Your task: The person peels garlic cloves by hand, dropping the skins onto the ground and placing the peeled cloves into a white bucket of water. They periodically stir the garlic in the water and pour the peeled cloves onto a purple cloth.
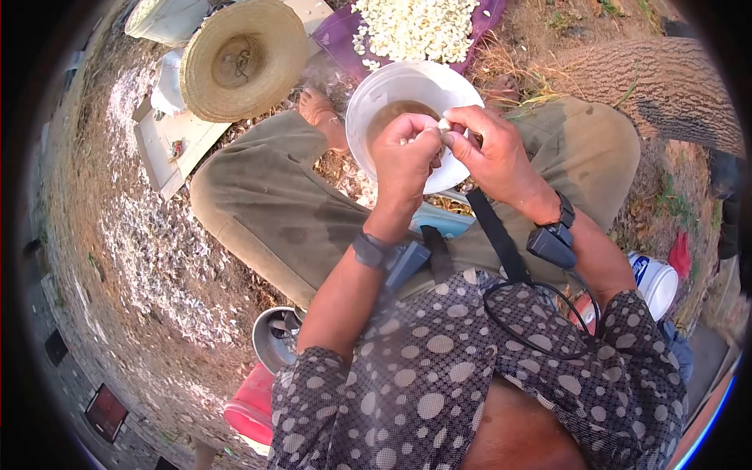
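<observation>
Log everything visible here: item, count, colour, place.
Bucket: one, white, upper centre
Small piece: one, white, pinched above bucket
Sheet: one, purple, top centre
Pale pieces: many, cream-white, heaped on sheet
Straw hat: one, tan, upper left
Flat tray: one, pale brown, beside hat
Trunk: one, brown, upper right
Scraps: many, whitish, left side
Metal bowl: one, silver, lower left
Container: one, red, lower left
Tub: one, white and blue, right side
Wristbands: two, dark, both wrists
Left hand: one, bare, curled over bucket
Right hand: one, bare, pinching small piece

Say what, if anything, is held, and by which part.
Right hand pinches a small pale piece; which part is unclear. Left hand is curled, contents hidden.
</observation>
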`<action>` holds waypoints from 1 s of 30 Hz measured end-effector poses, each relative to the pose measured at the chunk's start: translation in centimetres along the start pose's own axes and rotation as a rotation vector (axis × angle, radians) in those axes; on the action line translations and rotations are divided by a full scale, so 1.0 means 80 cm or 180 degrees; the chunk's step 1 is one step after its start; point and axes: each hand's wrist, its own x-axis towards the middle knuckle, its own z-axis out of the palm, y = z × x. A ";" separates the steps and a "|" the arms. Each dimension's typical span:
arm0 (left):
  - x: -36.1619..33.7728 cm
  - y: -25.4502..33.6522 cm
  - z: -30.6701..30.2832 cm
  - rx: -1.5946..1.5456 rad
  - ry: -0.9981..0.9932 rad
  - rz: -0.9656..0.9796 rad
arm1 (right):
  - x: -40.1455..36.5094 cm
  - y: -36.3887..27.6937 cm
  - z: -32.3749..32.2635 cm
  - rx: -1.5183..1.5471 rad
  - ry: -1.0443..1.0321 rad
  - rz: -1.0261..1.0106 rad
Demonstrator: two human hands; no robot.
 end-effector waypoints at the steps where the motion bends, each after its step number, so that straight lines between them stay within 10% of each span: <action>1: -0.001 0.000 0.001 -0.0009 -0.0029 0.0013 | -0.001 0.003 0.002 0.0343 -0.0066 0.0258; 9: -0.002 0.007 0.000 -0.0493 -0.0592 -0.0325 | 0.008 0.013 -0.017 0.3146 -0.0608 0.1898; 21: 0.002 0.008 -0.011 -0.1026 -0.0762 -0.0532 | 0.020 0.000 -0.021 0.2182 -0.0731 0.1243; 30: 0.006 0.014 -0.022 -0.1881 -0.0623 -0.0459 | 0.031 0.012 -0.032 0.4162 -0.0820 0.1845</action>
